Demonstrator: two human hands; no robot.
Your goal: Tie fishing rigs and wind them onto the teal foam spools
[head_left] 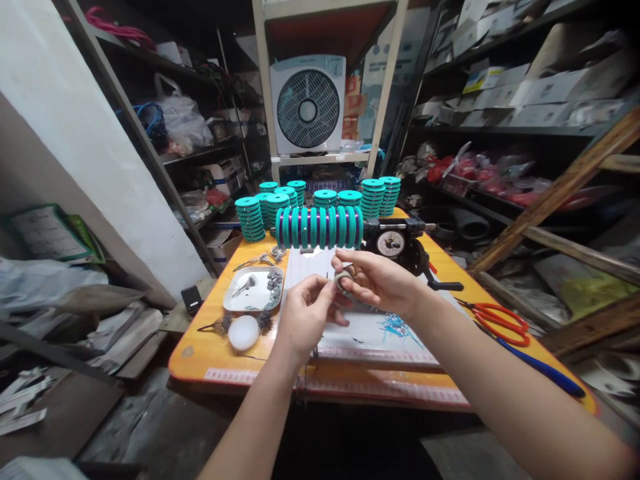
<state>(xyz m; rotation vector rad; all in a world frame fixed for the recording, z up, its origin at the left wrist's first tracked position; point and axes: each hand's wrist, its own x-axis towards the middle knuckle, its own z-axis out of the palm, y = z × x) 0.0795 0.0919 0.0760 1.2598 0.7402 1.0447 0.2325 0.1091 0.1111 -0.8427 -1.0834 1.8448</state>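
Above the middle of the work table, my two hands meet in front of a row of green spools (320, 228) on a winding machine's shaft. In the fingers of my right hand (383, 280) is a small grey-brown ring-shaped piece (343, 277), partly hidden by the fingers. My left hand (307, 313) has thumb and forefinger pinched together at the left side of that ring. Whatever lies between those left fingertips is too small to make out. Beyond my right hand is the hand-cranked winder (393, 243) with a round dial.
Stacks of green spools (250, 219) line the table's far side. On the left are a white tray (235, 300) of small metal parts and a round white lid (243, 333). Blue wire scraps (395, 327), red-handled scissors (500, 321) and a blue-handled tool (540, 367) lie right.
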